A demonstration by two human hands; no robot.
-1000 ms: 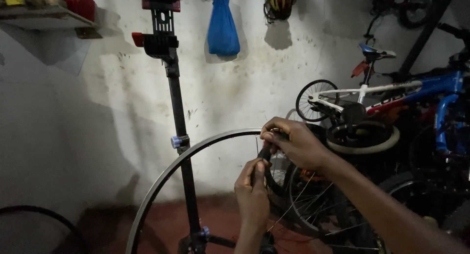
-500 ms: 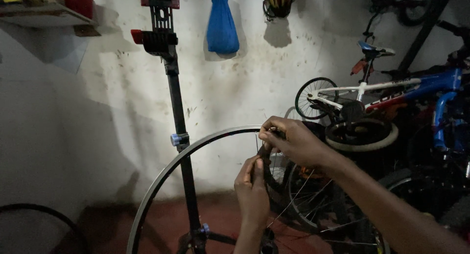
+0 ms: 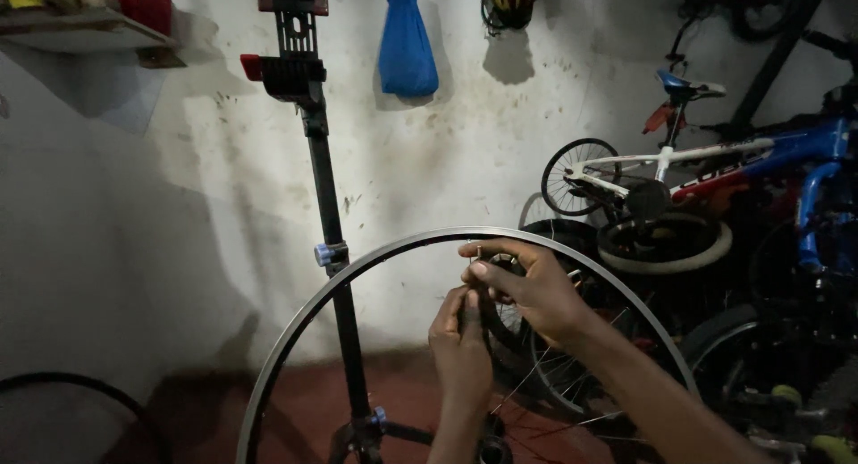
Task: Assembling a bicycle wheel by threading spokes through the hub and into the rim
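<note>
A silver bicycle wheel rim [image 3: 357,272] stands upright in front of me, with thin spokes [image 3: 536,383] running down to the hub [image 3: 490,448]. My right hand [image 3: 527,290] reaches in from the lower right and pinches a small spoke nipple at the top of the rim. My left hand [image 3: 460,348] comes up from below and grips a dark tool or spoke just under the right hand's fingers. The two hands touch each other inside the rim.
A black repair stand [image 3: 326,205] rises behind the rim against a white wall. A blue bag [image 3: 407,44] hangs above. Several bicycles [image 3: 715,169], loose wheels and a tyre [image 3: 666,245] crowd the right side. A shelf [image 3: 80,30] is upper left, the floor red.
The hands have hardly moved; my right hand's fingers have shifted slightly at the rim's top. The view has tilted a little.
</note>
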